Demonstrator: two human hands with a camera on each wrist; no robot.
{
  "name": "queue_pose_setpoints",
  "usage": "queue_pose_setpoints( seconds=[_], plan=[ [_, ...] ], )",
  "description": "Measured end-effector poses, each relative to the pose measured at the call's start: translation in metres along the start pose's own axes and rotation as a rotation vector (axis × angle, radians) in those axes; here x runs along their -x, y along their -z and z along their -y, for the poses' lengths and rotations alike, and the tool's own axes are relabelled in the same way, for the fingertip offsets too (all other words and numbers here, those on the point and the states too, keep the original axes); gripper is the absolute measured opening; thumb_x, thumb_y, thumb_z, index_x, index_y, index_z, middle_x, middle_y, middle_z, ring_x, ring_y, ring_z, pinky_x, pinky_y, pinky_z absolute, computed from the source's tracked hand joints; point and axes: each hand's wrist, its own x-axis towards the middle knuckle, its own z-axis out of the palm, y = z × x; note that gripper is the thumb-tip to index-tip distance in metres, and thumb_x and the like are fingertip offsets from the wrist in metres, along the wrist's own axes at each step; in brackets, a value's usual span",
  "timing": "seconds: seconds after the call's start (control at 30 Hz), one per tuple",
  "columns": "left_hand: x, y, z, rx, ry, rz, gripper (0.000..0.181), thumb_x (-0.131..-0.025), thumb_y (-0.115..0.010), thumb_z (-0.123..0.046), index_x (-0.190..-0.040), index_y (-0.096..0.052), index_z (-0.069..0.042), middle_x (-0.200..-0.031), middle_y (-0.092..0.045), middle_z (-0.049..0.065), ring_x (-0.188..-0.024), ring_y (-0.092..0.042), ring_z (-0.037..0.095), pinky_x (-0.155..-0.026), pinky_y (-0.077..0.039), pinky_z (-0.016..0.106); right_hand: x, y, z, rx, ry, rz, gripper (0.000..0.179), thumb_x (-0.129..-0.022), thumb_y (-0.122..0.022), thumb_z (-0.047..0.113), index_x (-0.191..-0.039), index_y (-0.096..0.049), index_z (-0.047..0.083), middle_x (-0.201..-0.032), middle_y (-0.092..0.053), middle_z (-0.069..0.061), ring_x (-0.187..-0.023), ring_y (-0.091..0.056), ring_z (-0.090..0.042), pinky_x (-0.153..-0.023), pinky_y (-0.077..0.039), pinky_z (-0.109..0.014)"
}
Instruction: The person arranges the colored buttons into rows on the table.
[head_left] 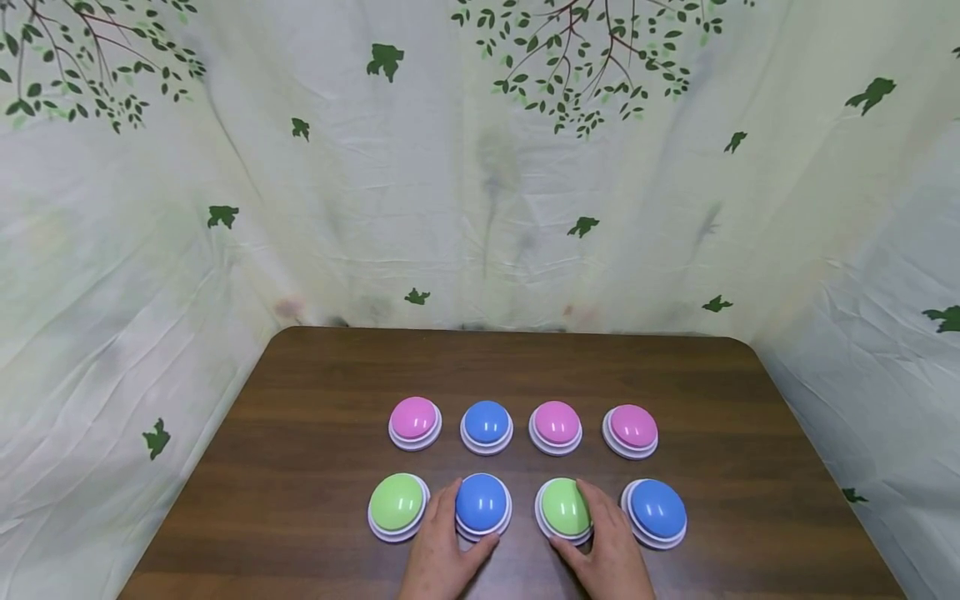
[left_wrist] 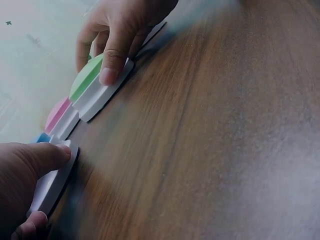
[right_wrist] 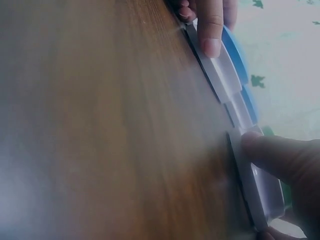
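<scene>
Two rows of domed push buttons on white round bases are on the table. In the front row, my left hand (head_left: 438,554) holds the blue push button (head_left: 481,502) by its base, thumb at the near side and fingers along its left. My right hand (head_left: 613,557) grips the green push button (head_left: 566,507) to the right of it, fingers along its right side. The left wrist view shows the left thumb pressed to the blue button's white base (left_wrist: 50,187). In the right wrist view, the right thumb lies on the green button's base (right_wrist: 260,182).
Another green button (head_left: 397,502) stands left of my left hand, and another blue one (head_left: 657,508) right of my right hand. Behind are pink (head_left: 413,417), blue (head_left: 486,422), pink (head_left: 557,422) and pink (head_left: 633,426) buttons. A leaf-printed cloth (head_left: 480,183) hangs around the wooden table (head_left: 300,483).
</scene>
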Motion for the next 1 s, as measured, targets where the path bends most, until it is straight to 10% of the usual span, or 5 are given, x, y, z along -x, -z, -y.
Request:
queue_pose_setpoints(
  seconds=[0.3, 0.4, 0.5, 0.67, 1.0],
  plan=[
    [0.009, 0.006, 0.002, 0.101, 0.008, 0.035, 0.091, -0.067, -0.094, -0.030, -0.142, -0.052, -0.001, -0.133, -0.060, 0.016, -0.100, -0.064, 0.016, -0.083, -0.057, 0.032, 0.012, 0.012, -0.006, -0.042, 0.082, -0.107, 0.085, -0.069, -0.093, 0.044, -0.137, -0.059, 0.004, -0.144, -0.054, -0.021, -0.141, -0.050, -0.025, -0.107, -0.051, -0.043],
    [0.012, 0.015, 0.010, 0.112, -0.125, -0.069, 0.078, -0.076, -0.090, -0.036, -0.138, -0.057, -0.002, -0.129, -0.062, 0.015, -0.090, -0.062, 0.012, -0.082, -0.049, 0.016, 0.012, 0.019, -0.022, -0.090, 0.237, -0.364, 0.073, -0.083, -0.080, 0.054, -0.127, -0.065, -0.002, -0.136, -0.060, -0.022, -0.145, -0.044, -0.012, -0.118, -0.037, -0.027],
    [0.009, 0.030, 0.027, 0.034, -0.226, -0.235, 0.063, -0.082, -0.083, -0.041, -0.129, -0.064, -0.003, -0.121, -0.067, 0.014, -0.091, -0.058, 0.018, -0.090, -0.037, 0.014, 0.010, 0.032, -0.041, -0.090, 0.155, -0.432, 0.073, -0.087, -0.075, 0.056, -0.129, -0.061, -0.002, -0.138, -0.055, -0.027, -0.146, -0.040, -0.031, -0.126, -0.020, -0.033],
    [0.001, 0.051, 0.056, -0.055, -0.109, -0.309, 0.079, -0.061, -0.093, -0.024, -0.129, -0.062, 0.000, -0.119, -0.065, 0.019, -0.105, -0.053, 0.031, -0.087, -0.026, 0.034, 0.013, 0.058, -0.065, 0.001, -0.245, -0.106, 0.098, -0.068, -0.093, 0.026, -0.145, -0.040, -0.002, -0.146, -0.039, -0.035, -0.132, -0.035, -0.055, -0.110, -0.025, -0.070],
    [0.003, 0.057, 0.082, -0.057, 0.096, -0.060, 0.104, -0.057, -0.098, -0.036, -0.142, -0.050, 0.001, -0.127, -0.064, 0.024, -0.105, -0.055, 0.034, -0.086, -0.026, 0.037, 0.010, 0.060, -0.075, 0.035, -0.363, 0.106, 0.102, -0.074, -0.090, 0.033, -0.149, -0.034, -0.008, -0.143, -0.049, -0.040, -0.134, -0.039, -0.060, -0.110, -0.029, -0.070]
  ],
)
